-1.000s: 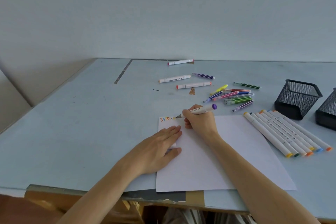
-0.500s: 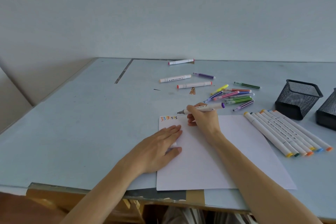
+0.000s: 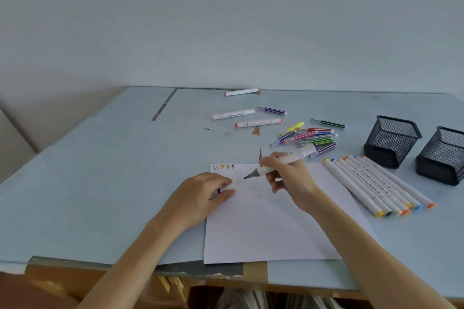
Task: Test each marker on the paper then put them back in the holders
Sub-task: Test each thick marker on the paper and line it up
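A white sheet of paper (image 3: 263,228) lies at the table's near edge, with several small coloured marks (image 3: 223,167) in its top left corner. My right hand (image 3: 288,178) grips a thick white marker with a purple end (image 3: 305,151). Its bare dark tip hovers just above the paper and points left. My left hand (image 3: 200,198) rests on the paper's left edge, fingers curled around a small cap that is mostly hidden. Two black mesh holders (image 3: 391,140) (image 3: 444,155) stand at the right, and nothing shows above their rims.
Several thick white markers (image 3: 371,183) lie in a row right of the paper. A pile of thin striped markers (image 3: 308,137) sits beyond it. Three more white markers (image 3: 233,114) (image 3: 258,122) (image 3: 241,92) lie farther back. The table edge (image 3: 150,262) is close below.
My right hand lifted the marker off the top left marks and drew it right and nearer. My left hand, flat on the paper before, has curled its fingers around the cap.
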